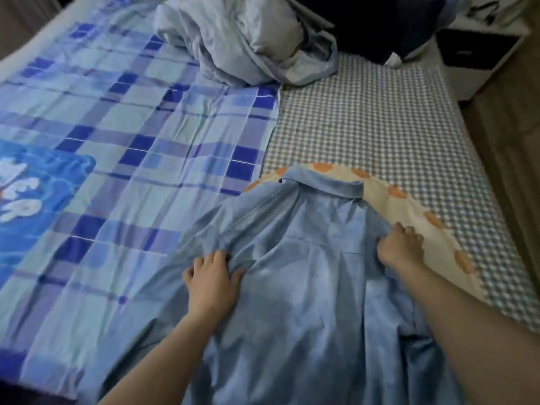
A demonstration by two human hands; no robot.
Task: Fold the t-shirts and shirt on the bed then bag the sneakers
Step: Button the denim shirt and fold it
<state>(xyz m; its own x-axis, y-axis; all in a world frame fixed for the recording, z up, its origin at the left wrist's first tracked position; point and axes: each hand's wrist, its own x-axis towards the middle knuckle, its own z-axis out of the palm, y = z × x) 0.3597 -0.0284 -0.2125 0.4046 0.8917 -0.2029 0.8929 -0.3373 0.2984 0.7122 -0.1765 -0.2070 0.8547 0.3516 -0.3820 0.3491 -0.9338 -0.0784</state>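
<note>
A light blue collared shirt (306, 282) lies back side up on the bed, collar pointing away from me. My left hand (211, 279) pinches a bunch of cloth at the shirt's left shoulder. My right hand (401, 247) grips the fabric at the right shoulder, fingers curled over its edge. Under the shirt's right side lies a cream pillow with orange spots (409, 206). No sneakers or t-shirts show.
A blue plaid sheet (131, 135) covers the bed's left half; a small-check sheet (380, 124) covers the right. A crumpled pale quilt (248, 42) is heaped at the far end. A white nightstand with a dark drawer (479, 48) stands at right.
</note>
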